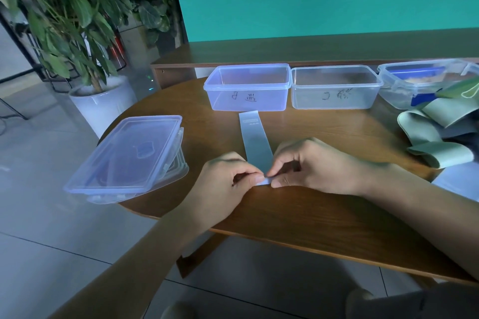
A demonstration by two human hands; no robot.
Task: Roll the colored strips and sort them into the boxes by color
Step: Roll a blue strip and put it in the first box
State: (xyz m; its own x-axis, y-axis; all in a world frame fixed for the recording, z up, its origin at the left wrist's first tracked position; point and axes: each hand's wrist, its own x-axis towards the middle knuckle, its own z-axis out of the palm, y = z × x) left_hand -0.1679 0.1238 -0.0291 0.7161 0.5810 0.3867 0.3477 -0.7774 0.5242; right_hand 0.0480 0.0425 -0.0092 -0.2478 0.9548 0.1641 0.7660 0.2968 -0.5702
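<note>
A: What's the strip like?
B: Pale grey-blue strip (255, 141), flat, matte, rubbery-looking, lying lengthwise on the round wood worktop (298, 215). Far end has a small printed mark, too small to read. Near end is curled into a tight little roll.

A: Hands?
B: Both clamped on that roll. Left hand (223, 181) pinches it w/ thumb + forefinger, right hand (311, 166) does the same from the other side; fingertips nearly meet. The roll is mostly hidden under them.

A: Boxes?
B: Two clear plastic rectangular boxes, no lids, side by side at the far edge. Bluish box (247, 87) sits just beyond the strip's far end, handwritten "B" + a character seen upside down. Clear box (335, 87) right of it, touching or almost, also hand-marked, hard to read. Third container (420, 80) at far right holds sth blue and tan, blurred.

A: Other bits?
B: Stack of translucent lids (127, 158) on the left, overhanging the worktop edge. Heap of sage-green strips (438, 134) at right, looped, cut off by the frame. White sheet (458, 181) near the right forearm, partly cropped.
</note>
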